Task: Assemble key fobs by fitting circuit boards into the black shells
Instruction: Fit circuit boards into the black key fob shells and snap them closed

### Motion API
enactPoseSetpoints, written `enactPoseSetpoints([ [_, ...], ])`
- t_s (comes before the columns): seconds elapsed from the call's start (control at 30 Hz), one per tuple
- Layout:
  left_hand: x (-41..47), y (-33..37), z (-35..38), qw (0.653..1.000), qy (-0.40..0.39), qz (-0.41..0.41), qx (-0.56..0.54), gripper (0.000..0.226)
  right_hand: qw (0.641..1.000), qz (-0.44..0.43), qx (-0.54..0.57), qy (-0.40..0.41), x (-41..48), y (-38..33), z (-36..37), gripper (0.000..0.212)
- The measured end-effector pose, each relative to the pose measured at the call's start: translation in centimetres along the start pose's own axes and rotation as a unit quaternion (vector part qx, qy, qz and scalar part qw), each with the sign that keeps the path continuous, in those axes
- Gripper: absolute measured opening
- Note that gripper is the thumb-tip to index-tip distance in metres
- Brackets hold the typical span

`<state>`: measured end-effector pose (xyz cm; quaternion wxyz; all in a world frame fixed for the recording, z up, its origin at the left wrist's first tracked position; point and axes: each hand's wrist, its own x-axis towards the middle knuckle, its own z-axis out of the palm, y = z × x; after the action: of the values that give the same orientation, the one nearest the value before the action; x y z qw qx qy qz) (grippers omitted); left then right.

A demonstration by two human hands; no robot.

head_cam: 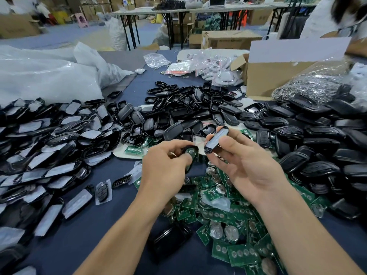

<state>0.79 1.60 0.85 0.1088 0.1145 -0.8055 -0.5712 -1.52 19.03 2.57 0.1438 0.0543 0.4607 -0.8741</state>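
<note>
My left hand (166, 165) grips a black shell half (192, 153) with a green circuit board seated inside it. My right hand (244, 161) pinches a second black shell cover (216, 138) between thumb and fingers, tilted, with pale film on its face. The two parts are a small gap apart above the blue table. A heap of green circuit boards (234, 225) with round coin cells lies under and in front of my hands. Empty black shells (188, 108) are piled beyond my hands.
Film-covered black covers (49, 147) spread over the left of the blue table (83, 219). Assembled-looking black fobs (317, 139) are heaped on the right. A cardboard box (278, 72), clear bags and a bag of metal rings (311, 86) stand at the back. A person is at top right.
</note>
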Motion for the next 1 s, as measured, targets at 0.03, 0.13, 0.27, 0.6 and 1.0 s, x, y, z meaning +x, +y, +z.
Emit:
enactPoseSetpoints([
  [0.03, 0.0, 0.1, -0.2, 1.000, 0.009, -0.004, -0.024, 0.042, 1.000, 0.001, -0.012, -0.010, -0.1, 0.1, 0.1, 0.058],
  [0.13, 0.1, 0.2, -0.4, 0.996, 0.021, -0.001, -0.085, 0.043, 0.998, 0.001, -0.044, -0.035, -0.2, 0.6, 0.3, 0.045],
  [0.27, 0.0, 0.4, -0.4, 0.992, 0.045, 0.025, -0.113, 0.033, 0.996, -0.002, -0.078, -0.042, -0.2, 1.2, 0.6, 0.030],
  [0.6, -0.8, 0.6, -0.2, 0.997, 0.047, 0.054, -0.012, 0.038, 0.980, -0.060, -0.184, -0.053, -0.2, 1.9, 0.7, 0.034],
  [1.0, 0.0, 0.4, -0.3, 0.979, -0.066, -0.043, -0.186, 0.029, 0.894, -0.197, -0.402, 0.009, -0.2, 2.9, 0.9, 0.039],
])
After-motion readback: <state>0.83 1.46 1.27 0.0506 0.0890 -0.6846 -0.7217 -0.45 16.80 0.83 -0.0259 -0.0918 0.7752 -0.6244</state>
